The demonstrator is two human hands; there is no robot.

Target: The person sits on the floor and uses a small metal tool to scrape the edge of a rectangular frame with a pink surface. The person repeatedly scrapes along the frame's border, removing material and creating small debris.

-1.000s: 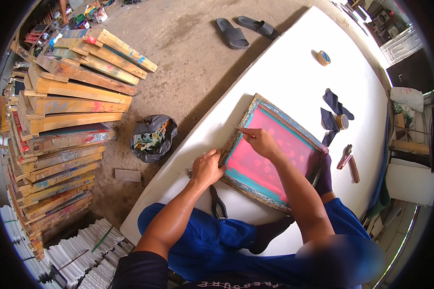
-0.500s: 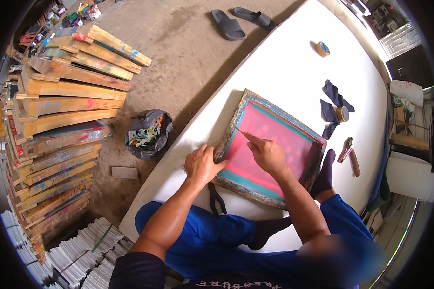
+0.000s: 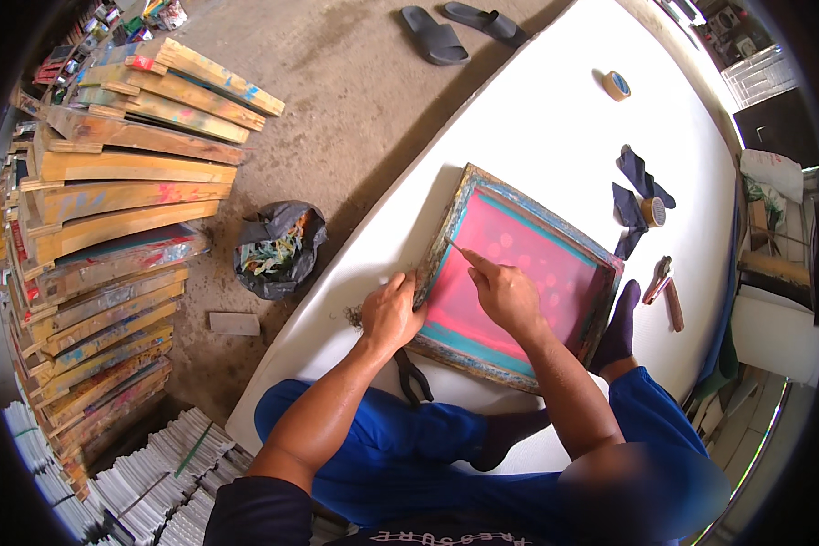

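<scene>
A silk-screen frame (image 3: 562,229) lies tilted across the white surface, its wooden border paint-stained around pink mesh with teal edges. My left hand (image 3: 391,312) is closed on the frame's near-left border. Over the mesh, my right hand (image 3: 505,293) grips a thin pointed tool (image 3: 455,245), index finger stretched along it. The tip meets the inner side of the left border; the handle is hidden in my palm. Beside my left hand lies a small heap of scraps (image 3: 353,316), too small to make out. Dark-handled pliers (image 3: 413,379) rest between the frame and my leg.
Tape rolls (image 3: 616,85), dark cloth pieces (image 3: 630,205) and a red-handled tool (image 3: 658,280) lie to the right. On the floor at left are stacked wooden frames (image 3: 136,173), a black bag of scraps (image 3: 282,246) and bundled white sheets (image 3: 164,473). Sandals (image 3: 435,36) lie beyond.
My left hand has shifted right against the frame's border, uncovering more of the scrap heap. The tool tip stays near the left border. The view has moved slightly.
</scene>
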